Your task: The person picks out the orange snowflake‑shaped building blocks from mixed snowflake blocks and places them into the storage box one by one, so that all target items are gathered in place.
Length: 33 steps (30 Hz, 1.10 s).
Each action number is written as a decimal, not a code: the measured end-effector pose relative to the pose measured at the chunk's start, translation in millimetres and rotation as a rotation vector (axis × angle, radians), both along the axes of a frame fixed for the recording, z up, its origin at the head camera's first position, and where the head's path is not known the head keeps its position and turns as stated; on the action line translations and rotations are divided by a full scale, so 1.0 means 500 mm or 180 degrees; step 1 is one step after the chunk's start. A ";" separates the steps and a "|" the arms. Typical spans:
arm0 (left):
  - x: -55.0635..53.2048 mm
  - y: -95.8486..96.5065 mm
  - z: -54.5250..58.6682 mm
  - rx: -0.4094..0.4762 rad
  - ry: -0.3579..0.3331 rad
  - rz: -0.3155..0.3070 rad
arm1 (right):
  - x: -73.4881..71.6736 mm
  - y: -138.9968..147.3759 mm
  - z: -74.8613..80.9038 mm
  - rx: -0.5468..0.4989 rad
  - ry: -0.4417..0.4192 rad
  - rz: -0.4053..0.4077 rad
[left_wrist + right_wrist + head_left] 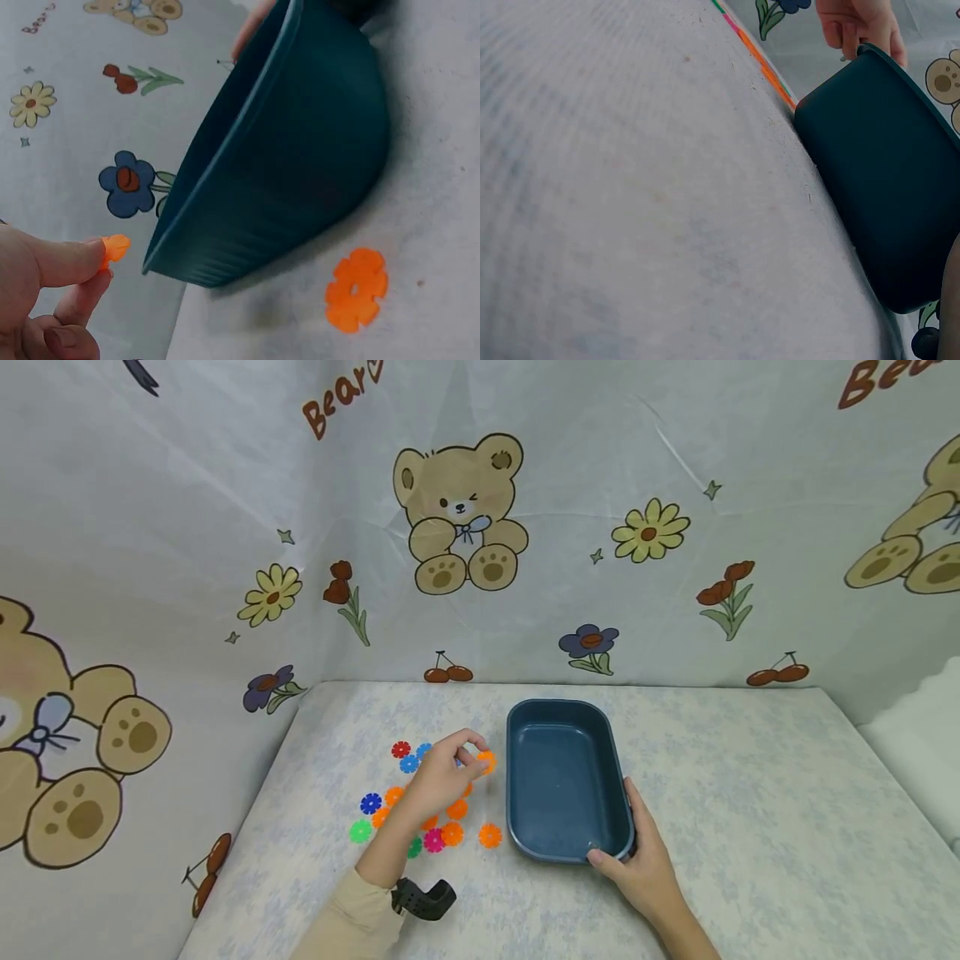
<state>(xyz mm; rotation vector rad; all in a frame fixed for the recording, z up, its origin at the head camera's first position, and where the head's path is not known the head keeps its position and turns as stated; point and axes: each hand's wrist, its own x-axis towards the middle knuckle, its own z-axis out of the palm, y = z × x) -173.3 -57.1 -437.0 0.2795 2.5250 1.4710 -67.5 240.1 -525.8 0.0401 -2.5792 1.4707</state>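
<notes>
My left hand (pixel 444 770) pinches an orange notched plastic disc (pixel 487 762) between thumb and finger, just left of a dark blue bin (pixel 558 777). In the left wrist view the same orange disc (pixel 115 249) sticks out from the fingertips, beside the bin's rim (pixel 225 150). My right hand (pixel 643 864) grips the bin's near right corner, thumb over the rim. The bin stands on the table, its inside bare. Under and around the left forearm lie loose discs in orange, blue, green, red and pink, some hidden by the arm.
One orange disc (pixel 491 836) lies apart, close to the bin's left side. A red disc (pixel 401 749) and a green disc (pixel 361 831) mark the outer part of the scatter. A bear-print cloth (pixel 540 635) hangs behind the pale table (pixel 750 793).
</notes>
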 end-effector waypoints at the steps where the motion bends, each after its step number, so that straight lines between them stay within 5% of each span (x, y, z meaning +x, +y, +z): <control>1: -0.002 0.010 0.006 0.0020 0.0007 -0.0055 | 0.000 0.000 0.000 0.0010 0.0001 -0.0009; 9: -0.022 0.119 0.056 0.0094 -0.0001 -0.0458 | 0.002 0.001 0.000 0.0080 -0.0042 -0.0061; 14: -0.056 0.190 0.064 0.0096 -0.0023 -0.0489 | 0.002 0.001 0.001 0.0108 -0.0049 -0.0086; 21: -0.099 0.260 0.039 0.0128 -0.0277 -0.0344 | 0.003 0.001 0.004 0.0195 -0.0090 -0.0116; 33: -0.125 0.305 -0.021 -0.0676 -0.0242 -0.0069 | 0.001 0.002 0.000 0.0119 -0.0052 -0.0084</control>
